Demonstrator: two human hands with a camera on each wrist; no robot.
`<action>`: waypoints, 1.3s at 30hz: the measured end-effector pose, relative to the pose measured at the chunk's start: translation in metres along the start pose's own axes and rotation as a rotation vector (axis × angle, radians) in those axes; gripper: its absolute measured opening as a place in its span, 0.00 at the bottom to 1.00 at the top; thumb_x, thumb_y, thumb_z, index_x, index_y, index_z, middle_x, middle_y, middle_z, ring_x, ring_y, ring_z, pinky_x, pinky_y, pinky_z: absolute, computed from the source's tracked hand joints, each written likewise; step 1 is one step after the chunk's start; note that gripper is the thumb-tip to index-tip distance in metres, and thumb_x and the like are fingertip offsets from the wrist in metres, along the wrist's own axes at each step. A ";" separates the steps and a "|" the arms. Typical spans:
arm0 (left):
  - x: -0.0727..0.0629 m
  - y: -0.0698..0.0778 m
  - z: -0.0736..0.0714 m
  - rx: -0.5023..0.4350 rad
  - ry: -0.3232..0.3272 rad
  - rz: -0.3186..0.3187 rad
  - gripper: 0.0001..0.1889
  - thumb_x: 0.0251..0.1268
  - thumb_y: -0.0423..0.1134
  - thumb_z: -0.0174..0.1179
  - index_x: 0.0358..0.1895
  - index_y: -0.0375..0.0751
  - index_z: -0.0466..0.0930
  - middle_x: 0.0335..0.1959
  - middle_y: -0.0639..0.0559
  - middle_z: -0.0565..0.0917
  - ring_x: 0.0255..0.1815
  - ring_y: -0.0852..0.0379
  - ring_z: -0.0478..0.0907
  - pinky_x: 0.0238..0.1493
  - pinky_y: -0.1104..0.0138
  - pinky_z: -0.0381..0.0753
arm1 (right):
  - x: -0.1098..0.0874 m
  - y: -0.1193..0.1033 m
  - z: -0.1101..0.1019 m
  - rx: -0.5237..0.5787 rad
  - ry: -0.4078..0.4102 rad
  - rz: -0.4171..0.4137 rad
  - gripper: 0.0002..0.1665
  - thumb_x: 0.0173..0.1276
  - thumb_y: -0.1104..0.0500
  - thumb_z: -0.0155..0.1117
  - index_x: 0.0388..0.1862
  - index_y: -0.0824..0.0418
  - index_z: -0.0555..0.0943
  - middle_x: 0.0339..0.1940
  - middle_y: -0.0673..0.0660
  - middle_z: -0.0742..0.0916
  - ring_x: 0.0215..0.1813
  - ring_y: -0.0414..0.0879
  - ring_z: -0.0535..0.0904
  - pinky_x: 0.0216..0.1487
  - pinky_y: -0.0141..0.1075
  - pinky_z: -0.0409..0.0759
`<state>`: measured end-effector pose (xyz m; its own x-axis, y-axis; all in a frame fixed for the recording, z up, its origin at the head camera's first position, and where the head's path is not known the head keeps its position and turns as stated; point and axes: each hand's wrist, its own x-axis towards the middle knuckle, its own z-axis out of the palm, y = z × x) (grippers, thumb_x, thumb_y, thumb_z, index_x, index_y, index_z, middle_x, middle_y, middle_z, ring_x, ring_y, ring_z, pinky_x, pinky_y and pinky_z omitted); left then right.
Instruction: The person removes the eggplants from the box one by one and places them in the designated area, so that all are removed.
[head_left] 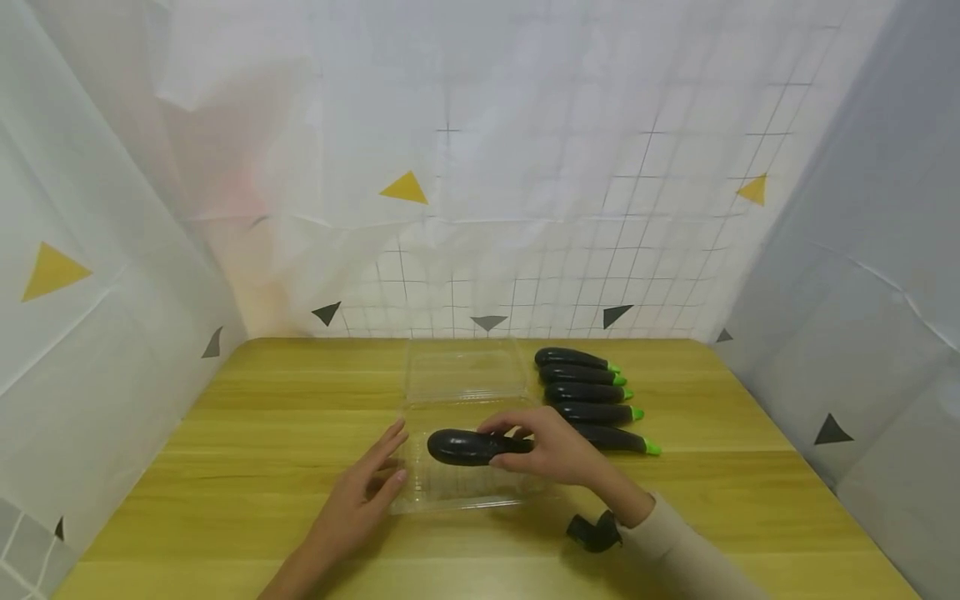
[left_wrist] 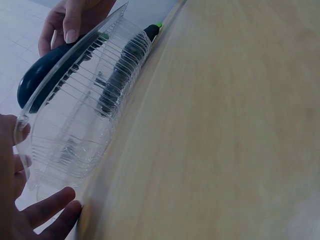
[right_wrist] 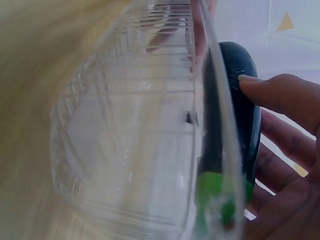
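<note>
A dark eggplant with a green stem end is held by my right hand, thumb on one side and fingers on the other. It lies level over the tray part of a clear plastic clamshell box, whose lid is folded back, away from me. In the right wrist view the eggplant shows behind the box's rim. My left hand is at the box's left side with fingers spread; in the left wrist view its fingers are around the box's corner, touching its edge.
Several more eggplants lie in a row right of the box, green ends pointing right. A black curved object is by my right wrist. The wooden table meets white sheet walls at the back and sides.
</note>
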<state>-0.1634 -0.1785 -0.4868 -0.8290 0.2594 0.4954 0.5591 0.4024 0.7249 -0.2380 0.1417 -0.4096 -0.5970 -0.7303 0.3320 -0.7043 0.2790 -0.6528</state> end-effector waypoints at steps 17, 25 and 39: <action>0.001 0.002 -0.001 0.010 0.007 -0.026 0.28 0.79 0.34 0.59 0.78 0.46 0.67 0.81 0.43 0.62 0.59 0.40 0.82 0.56 0.54 0.85 | -0.016 0.005 -0.017 -0.006 0.038 0.044 0.22 0.68 0.56 0.77 0.60 0.52 0.85 0.55 0.44 0.88 0.55 0.44 0.84 0.51 0.43 0.87; 0.000 0.001 -0.001 0.016 0.000 -0.002 0.27 0.80 0.34 0.58 0.78 0.45 0.67 0.81 0.44 0.62 0.59 0.40 0.82 0.55 0.54 0.86 | -0.024 0.007 -0.023 -0.014 0.059 0.046 0.22 0.68 0.55 0.77 0.60 0.53 0.85 0.56 0.45 0.88 0.56 0.44 0.84 0.50 0.44 0.87; -0.002 0.001 -0.003 0.047 0.014 0.007 0.27 0.79 0.33 0.59 0.78 0.43 0.68 0.81 0.45 0.63 0.58 0.41 0.82 0.55 0.56 0.86 | -0.038 0.012 -0.034 -0.049 0.088 0.066 0.23 0.68 0.53 0.77 0.60 0.53 0.85 0.55 0.46 0.88 0.54 0.44 0.85 0.50 0.43 0.87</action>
<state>-0.1611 -0.1811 -0.4852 -0.8245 0.2505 0.5074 0.5637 0.4417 0.6980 -0.2370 0.1941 -0.4069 -0.6726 -0.6524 0.3491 -0.6788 0.3563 -0.6421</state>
